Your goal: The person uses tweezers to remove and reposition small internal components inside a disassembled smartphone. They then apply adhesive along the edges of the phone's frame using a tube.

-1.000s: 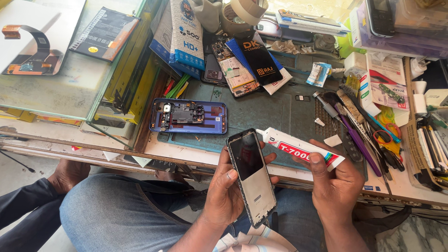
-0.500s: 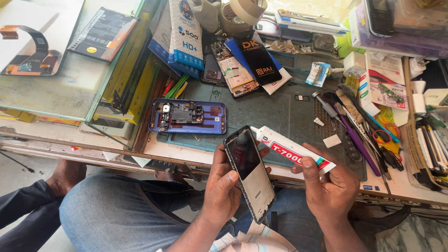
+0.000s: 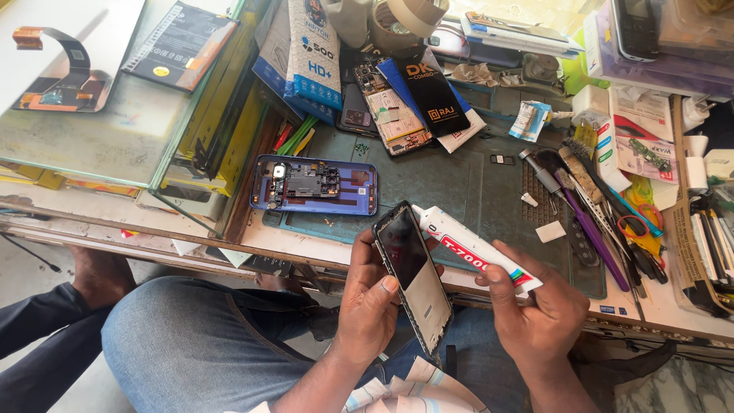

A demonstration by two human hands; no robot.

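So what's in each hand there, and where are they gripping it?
The left hand holds a phone screen panel by its long edges, around mid-length. The right hand holds a white glue tube by its rear end, nozzle at the panel's top edge.

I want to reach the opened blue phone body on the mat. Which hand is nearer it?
Left. The left hand holds the phone screen just below-right of the blue phone body; the right hand, gripping the glue tube, sits farther right.
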